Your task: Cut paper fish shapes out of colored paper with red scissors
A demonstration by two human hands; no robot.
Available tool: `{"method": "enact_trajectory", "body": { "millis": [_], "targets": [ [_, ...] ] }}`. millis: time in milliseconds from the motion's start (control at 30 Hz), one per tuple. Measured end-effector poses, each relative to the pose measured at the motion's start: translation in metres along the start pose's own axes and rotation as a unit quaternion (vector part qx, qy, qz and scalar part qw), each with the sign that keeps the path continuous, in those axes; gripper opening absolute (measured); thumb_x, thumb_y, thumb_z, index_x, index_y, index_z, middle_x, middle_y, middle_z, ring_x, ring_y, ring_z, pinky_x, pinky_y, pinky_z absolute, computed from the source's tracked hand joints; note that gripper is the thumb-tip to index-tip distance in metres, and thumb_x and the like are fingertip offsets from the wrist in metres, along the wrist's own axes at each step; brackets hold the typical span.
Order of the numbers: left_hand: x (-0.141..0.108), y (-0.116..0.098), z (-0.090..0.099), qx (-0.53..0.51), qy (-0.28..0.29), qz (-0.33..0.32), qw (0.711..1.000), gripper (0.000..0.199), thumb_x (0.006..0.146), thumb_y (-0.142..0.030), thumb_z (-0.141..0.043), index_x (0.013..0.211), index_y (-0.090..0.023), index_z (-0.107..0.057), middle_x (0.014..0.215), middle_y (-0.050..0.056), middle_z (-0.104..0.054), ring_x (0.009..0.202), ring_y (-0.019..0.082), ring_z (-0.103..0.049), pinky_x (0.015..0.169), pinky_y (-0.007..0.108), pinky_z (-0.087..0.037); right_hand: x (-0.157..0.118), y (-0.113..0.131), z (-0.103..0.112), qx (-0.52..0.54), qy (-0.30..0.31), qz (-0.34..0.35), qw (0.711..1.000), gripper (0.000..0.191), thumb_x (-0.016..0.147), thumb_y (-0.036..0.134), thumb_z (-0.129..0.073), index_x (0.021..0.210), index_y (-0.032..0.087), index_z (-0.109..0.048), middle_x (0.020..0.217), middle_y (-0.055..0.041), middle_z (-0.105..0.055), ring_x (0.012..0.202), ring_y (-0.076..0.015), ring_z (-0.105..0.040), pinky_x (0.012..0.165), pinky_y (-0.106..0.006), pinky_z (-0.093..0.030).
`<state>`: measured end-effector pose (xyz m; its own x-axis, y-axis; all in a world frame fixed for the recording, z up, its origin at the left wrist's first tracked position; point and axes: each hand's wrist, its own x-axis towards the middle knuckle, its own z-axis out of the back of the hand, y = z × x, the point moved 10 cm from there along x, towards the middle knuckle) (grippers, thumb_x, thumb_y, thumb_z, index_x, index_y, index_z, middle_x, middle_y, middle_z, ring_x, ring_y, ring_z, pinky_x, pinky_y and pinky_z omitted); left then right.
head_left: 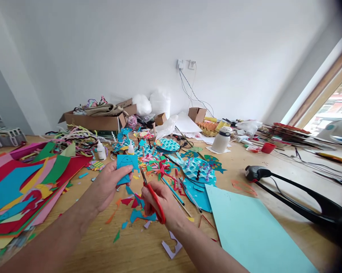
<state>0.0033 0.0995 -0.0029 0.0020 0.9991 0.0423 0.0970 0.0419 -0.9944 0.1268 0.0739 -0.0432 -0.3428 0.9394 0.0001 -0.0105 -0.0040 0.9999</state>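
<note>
My left hand (pixel 110 185) pinches a small blue paper piece (pixel 127 163) with a curved outline drawn on it, thumb on the front. To its right, my right hand (pixel 159 201) has its fingers in the handles of red scissors (pixel 159 206). The blades point up and lie just right of the blue paper, apart from it. Below both hands, blue, red and orange paper scraps (pixel 138 217) are scattered on the wooden table (pixel 102 250). A purple cut-out scrap (pixel 172 245) lies under my right wrist.
Coloured paper sheets (pixel 11 185) are stacked at left. A light green sheet (pixel 245 227) and a black-armed stand (pixel 296 201) lie at right. Behind are a glue bottle (pixel 101 151), blue decorated discs (pixel 199 170), a white flask (pixel 221 140) and a cardboard box (pixel 94 122).
</note>
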Motion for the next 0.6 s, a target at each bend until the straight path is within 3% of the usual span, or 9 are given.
{"method": "enact_trajectory", "body": {
  "millis": [233, 600],
  "targets": [
    [-0.004, 0.001, -0.007, -0.047, 0.007, -0.003, 0.999, 0.014, 0.067, -0.030, -0.069, 0.064, -0.019, -0.061, 0.055, -0.005, -0.065, 0.054, 0.010, -0.057, 0.054, 0.021, -0.048, 0.001, -0.015, -0.010, -0.008, 0.019, -0.014, 1.000, 0.048, 0.069, 0.063, -0.061, 0.060, 0.019, -0.046, 0.042, 0.0058, -0.047, 0.037, -0.0091, -0.046, 0.038, -0.019, -0.034],
    [-0.009, 0.001, -0.018, -0.061, 0.011, -0.010, 0.998, 0.012, 0.065, -0.029, -0.069, 0.060, -0.019, -0.064, 0.055, -0.004, -0.066, 0.055, 0.010, -0.057, 0.053, 0.019, -0.048, -0.001, -0.010, -0.008, 0.010, 0.016, -0.015, 1.000, 0.052, 0.068, 0.067, -0.060, 0.059, 0.018, -0.047, 0.041, 0.0052, -0.048, 0.036, -0.0077, -0.045, 0.037, -0.017, -0.032]
  ]
}}
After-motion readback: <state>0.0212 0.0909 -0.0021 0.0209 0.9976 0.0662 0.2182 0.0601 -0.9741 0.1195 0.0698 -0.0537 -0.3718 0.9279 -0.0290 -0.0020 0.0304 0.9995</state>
